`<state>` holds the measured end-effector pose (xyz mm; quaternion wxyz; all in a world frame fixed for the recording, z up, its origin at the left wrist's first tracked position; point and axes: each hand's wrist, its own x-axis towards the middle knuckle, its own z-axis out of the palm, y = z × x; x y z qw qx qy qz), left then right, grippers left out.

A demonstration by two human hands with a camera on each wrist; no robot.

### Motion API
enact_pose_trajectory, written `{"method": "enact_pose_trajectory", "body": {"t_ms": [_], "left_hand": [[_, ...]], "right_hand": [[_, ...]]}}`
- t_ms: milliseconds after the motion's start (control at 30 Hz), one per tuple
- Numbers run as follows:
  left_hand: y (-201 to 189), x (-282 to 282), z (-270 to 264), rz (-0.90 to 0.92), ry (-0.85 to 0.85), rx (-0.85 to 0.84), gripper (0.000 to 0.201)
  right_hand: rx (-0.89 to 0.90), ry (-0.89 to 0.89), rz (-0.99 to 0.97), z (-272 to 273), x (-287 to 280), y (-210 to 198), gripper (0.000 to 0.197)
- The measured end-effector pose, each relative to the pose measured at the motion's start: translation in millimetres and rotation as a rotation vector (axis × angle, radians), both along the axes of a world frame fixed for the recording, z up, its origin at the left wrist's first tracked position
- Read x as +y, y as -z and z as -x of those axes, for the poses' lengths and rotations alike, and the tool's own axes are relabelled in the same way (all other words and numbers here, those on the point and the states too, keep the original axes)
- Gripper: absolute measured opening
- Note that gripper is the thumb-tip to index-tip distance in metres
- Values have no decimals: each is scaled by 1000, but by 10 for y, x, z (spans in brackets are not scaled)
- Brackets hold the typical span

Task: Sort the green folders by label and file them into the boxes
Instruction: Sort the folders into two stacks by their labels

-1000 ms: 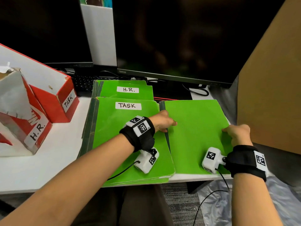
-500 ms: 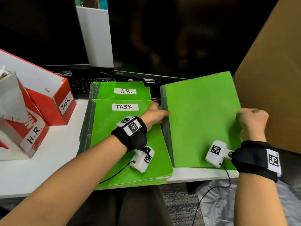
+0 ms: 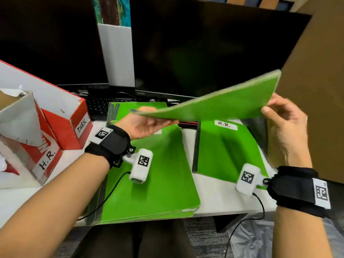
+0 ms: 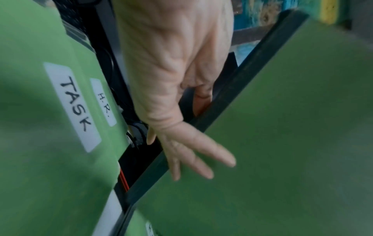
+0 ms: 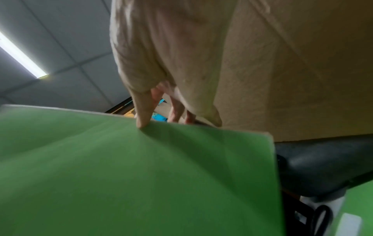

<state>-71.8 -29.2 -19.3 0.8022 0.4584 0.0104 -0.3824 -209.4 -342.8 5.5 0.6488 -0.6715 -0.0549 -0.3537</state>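
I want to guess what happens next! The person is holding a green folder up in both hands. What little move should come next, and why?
Probably finish turning the lifted folder over to read its label. The left hand holds its dark spine, the right hand pinches the far edge, and the faces shown are plain green. Until a label shows, neither the TASK box nor the H.R. box can be picked.

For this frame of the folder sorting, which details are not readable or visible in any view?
- Lifted folder: no label shows; head view sees its blank, blurred face, both wrist views plain green.
- Left hand: head view hides the thumb behind the folder; the left wrist view shows straight fingers across its face.
- Right hand: fingers behind the folder edge are mostly hidden, so the grip is only partly seen.
- Box interiors: H.R. box and TASK box contents not visible.
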Motion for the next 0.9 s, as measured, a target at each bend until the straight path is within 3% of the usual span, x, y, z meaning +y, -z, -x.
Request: {"method": "enact_pose_trajectory", "body": {"t_ms": [67, 267, 400, 500, 667, 800, 900], "left_hand": [[86, 93, 13, -209, 3, -134, 17], [299, 247, -32, -252, -51, -161, 45], [304, 287, -24, -327, -47, -212, 36], [308, 368, -36, -454, -52, -290, 33], [299, 441, 17, -627, -73, -398, 31], [341, 256, 130, -567, -29, -381, 36], [388, 89, 234, -507, 6, -335, 41]], "right_hand": [[161, 78, 89, 2, -41, 44, 22], [570, 21, -37, -43, 30, 194, 25], [778, -56, -21, -92, 64, 258, 36], [863, -97, 3, -84, 37, 293, 40], [952, 50, -4, -65, -98, 396, 44], [1099, -35, 7, -162, 13, 590, 59], [1121, -37, 53, -243, 127, 683, 38]]}}
